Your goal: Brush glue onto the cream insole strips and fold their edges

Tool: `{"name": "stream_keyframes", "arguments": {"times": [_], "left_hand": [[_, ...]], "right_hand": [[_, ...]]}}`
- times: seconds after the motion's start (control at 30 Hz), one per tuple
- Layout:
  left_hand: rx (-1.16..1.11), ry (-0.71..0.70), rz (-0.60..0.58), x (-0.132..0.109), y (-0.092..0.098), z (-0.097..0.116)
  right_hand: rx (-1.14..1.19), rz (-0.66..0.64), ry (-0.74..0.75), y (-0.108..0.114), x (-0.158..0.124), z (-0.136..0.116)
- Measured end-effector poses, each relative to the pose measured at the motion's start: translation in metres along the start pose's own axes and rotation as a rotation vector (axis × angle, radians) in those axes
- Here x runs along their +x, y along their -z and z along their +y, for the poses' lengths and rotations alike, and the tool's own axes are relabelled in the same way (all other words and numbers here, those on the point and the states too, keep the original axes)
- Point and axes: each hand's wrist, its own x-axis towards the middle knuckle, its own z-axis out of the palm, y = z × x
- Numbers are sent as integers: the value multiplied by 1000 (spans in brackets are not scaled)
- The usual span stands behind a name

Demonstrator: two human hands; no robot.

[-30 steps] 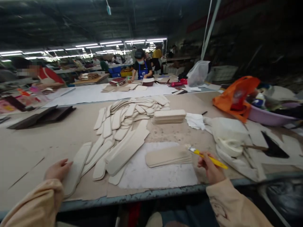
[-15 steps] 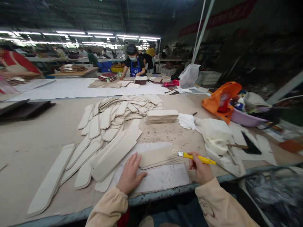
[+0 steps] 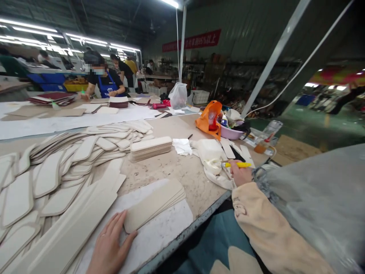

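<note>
My left hand (image 3: 111, 243) lies with spread fingers on a white sheet (image 3: 176, 217), its fingertips touching the left end of a fanned stack of beige strips (image 3: 155, 203). My right hand (image 3: 241, 174) grips a brush with a yellow handle (image 3: 242, 164). The brush's bristle end is inside the opening of a white plastic container (image 3: 211, 152), so the bristles are hidden. Left of the sheet, many loose pale rounded pieces (image 3: 49, 173) lie in an overlapping heap. A neat stack of similar pieces (image 3: 151, 148) sits behind the sheet.
A crumpled white cloth (image 3: 182, 146) lies left of the container. Behind it are an orange bag (image 3: 209, 120) and a purple basin (image 3: 230, 132). A bottle of amber liquid (image 3: 261, 146) stands at the right. Across the table, a person in a blue apron (image 3: 107, 85) handles flat pieces.
My right hand has carried the brush from above the beige strips to the white container. The view has turned to the right. My left hand remains by the strips' left end.
</note>
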Motion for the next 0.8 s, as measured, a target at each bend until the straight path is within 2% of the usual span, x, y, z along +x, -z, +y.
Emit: {"name": "stream_keyframes", "arguments": {"times": [0.13,0.27,0.37,0.53,0.8], "left_hand": [[31,-21,9,3,-1,1],[39,-13,-7,5,-2,1],[46,-3,-26,4,-2,1],[45,0,-15,6,-1,3],[47,-14,-21,8,1,5]], "right_hand": [[-204,-96,48,-13,11,0],[-209,-150,34,-19,17,2],[-166,-95,17,-15,19,7],[95,1,-92,-6,15,12],[66,-1,-59,9,5,12]]}}
